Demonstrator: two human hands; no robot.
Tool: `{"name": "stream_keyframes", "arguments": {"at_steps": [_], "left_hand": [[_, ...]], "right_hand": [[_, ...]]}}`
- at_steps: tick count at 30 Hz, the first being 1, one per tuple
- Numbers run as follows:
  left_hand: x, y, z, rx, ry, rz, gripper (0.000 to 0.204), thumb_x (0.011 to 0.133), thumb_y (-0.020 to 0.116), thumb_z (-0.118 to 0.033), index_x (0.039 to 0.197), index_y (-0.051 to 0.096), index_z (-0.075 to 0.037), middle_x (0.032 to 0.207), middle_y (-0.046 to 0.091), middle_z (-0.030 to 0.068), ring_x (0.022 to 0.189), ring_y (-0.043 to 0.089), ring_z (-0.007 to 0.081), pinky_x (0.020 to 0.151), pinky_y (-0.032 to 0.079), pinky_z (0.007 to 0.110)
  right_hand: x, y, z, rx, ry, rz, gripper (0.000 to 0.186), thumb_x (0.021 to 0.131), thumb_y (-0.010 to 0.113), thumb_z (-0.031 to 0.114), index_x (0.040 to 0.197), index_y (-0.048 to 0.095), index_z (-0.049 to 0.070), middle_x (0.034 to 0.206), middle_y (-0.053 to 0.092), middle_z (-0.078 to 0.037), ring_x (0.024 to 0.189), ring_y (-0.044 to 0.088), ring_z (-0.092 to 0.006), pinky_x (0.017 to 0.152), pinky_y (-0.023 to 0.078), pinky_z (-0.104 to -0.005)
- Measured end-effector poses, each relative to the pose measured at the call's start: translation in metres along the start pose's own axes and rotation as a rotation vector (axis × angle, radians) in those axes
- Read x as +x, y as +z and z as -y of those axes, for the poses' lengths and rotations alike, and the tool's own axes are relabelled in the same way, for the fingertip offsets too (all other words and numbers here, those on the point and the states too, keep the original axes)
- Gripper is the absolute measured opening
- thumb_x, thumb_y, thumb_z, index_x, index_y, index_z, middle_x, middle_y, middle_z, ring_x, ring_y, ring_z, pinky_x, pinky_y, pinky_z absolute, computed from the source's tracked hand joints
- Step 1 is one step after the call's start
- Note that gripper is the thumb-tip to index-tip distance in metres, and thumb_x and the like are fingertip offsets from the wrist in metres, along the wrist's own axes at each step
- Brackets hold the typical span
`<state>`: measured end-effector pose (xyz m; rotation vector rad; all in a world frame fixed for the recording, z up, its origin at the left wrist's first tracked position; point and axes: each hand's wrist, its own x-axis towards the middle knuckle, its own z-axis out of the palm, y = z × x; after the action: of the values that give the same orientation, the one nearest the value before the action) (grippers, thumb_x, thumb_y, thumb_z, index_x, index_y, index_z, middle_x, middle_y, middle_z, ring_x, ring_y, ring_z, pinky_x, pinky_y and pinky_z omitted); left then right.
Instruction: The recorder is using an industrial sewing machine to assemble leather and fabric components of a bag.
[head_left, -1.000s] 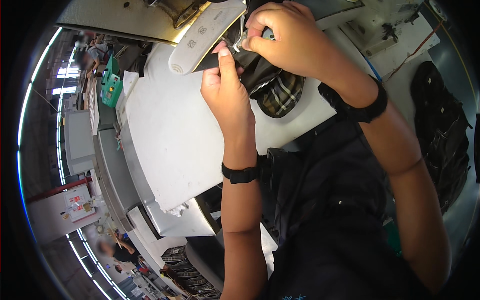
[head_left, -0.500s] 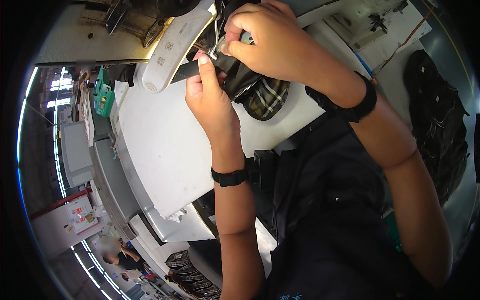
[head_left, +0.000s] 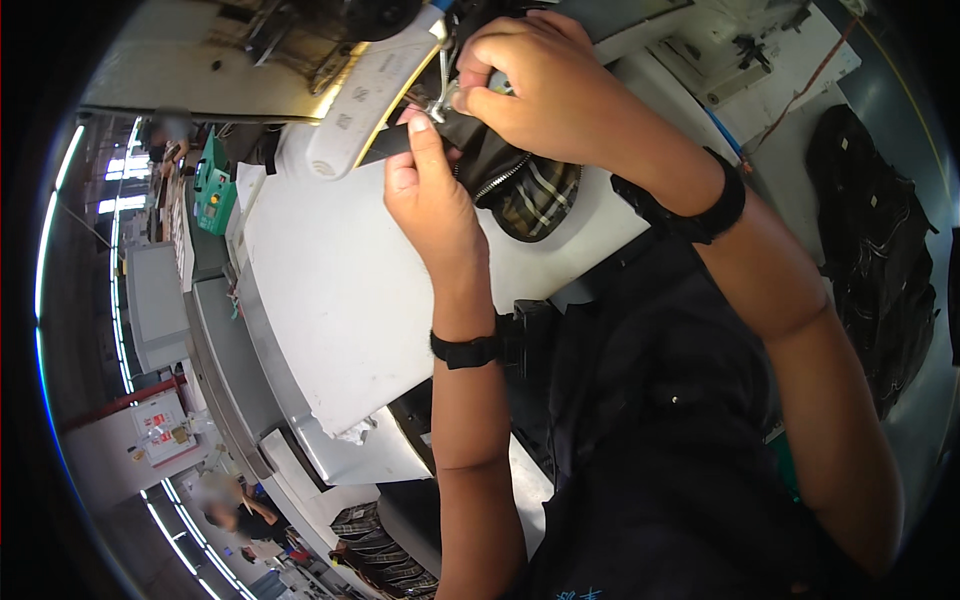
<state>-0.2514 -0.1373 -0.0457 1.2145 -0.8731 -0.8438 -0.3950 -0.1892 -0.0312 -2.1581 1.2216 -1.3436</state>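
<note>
My left hand (head_left: 432, 195) pinches dark fabric at the metal presser foot (head_left: 437, 108) of a sewing machine, thumb on top. My right hand (head_left: 535, 95) is curled just right of the needle area, fingertips closed on the same dark piece (head_left: 468, 138); its back hides much of what they grip. Below my fingers the piece shows a metal zipper (head_left: 500, 178) and a plaid lining (head_left: 540, 200), lying on the white machine bed (head_left: 330, 280). A long white housing (head_left: 355, 115) with a lit edge sits left of the needle.
Dark garments (head_left: 870, 260) are heaped at the right. A green device (head_left: 214, 185) stands at upper left, plaid pieces (head_left: 375, 540) lie at lower left. A co-worker (head_left: 245, 510) sits farther off at lower left, another person (head_left: 170, 135) at upper left.
The view has shifted, moving hands and machine a little leftward in the picture since a second ago. Relative to the machine, both hands and the fabric have barely moved.
</note>
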Motion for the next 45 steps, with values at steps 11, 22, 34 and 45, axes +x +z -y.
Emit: {"name": "stream_keyframes", "arguments": {"at_steps": [11, 22, 34, 45], "left_hand": [[0.001, -0.004, 0.0, 0.058, 0.054, 0.019, 0.04, 0.106, 0.065, -0.04, 0.088, 0.058, -0.005, 0.081, 0.062, 0.002, 0.072, 0.054, 0.007, 0.068, 0.046, 0.022], [-0.001, -0.004, -0.004, 0.04, -0.016, 0.036, 0.037, 0.107, 0.063, -0.035, 0.094, 0.062, -0.001, 0.083, 0.061, 0.001, 0.074, 0.051, 0.0061, 0.069, 0.042, 0.022], [0.028, -0.01, -0.001, -0.121, 0.001, 0.344, 0.045, 0.116, 0.038, -0.029, 0.142, 0.054, 0.004, 0.136, 0.064, 0.0132, 0.122, 0.062, 0.0188, 0.106, 0.048, 0.034], [0.066, -0.021, 0.009, -0.261, -0.115, 0.556, 0.05, 0.116, 0.029, -0.032, 0.147, 0.05, 0.001, 0.144, 0.061, 0.0152, 0.132, 0.056, 0.0245, 0.115, 0.04, 0.04]], "right_hand": [[-0.001, -0.005, 0.005, -0.022, -0.017, 0.031, 0.015, 0.092, 0.069, 0.022, 0.086, 0.062, 0.011, 0.105, 0.069, 0.0, 0.109, 0.063, -0.019, 0.12, 0.027, -0.0448], [0.0, -0.002, 0.009, 0.044, -0.09, -0.076, 0.019, 0.092, 0.064, 0.018, 0.098, 0.07, 0.001, 0.104, 0.069, -0.015, 0.111, 0.062, -0.0306, 0.107, 0.037, -0.0447], [0.014, -0.045, -0.021, -0.147, -0.518, -0.138, 0.025, 0.092, 0.061, 0.013, 0.11, 0.066, -0.003, 0.105, 0.069, -0.017, 0.108, 0.063, -0.0313, 0.097, 0.047, -0.0438], [0.066, -0.052, -0.039, -0.614, -1.058, 0.224, 0.02, 0.079, 0.066, 0.015, 0.082, 0.071, -0.004, 0.088, 0.07, -0.017, 0.085, 0.069, -0.0319, 0.084, 0.055, -0.043]]}}
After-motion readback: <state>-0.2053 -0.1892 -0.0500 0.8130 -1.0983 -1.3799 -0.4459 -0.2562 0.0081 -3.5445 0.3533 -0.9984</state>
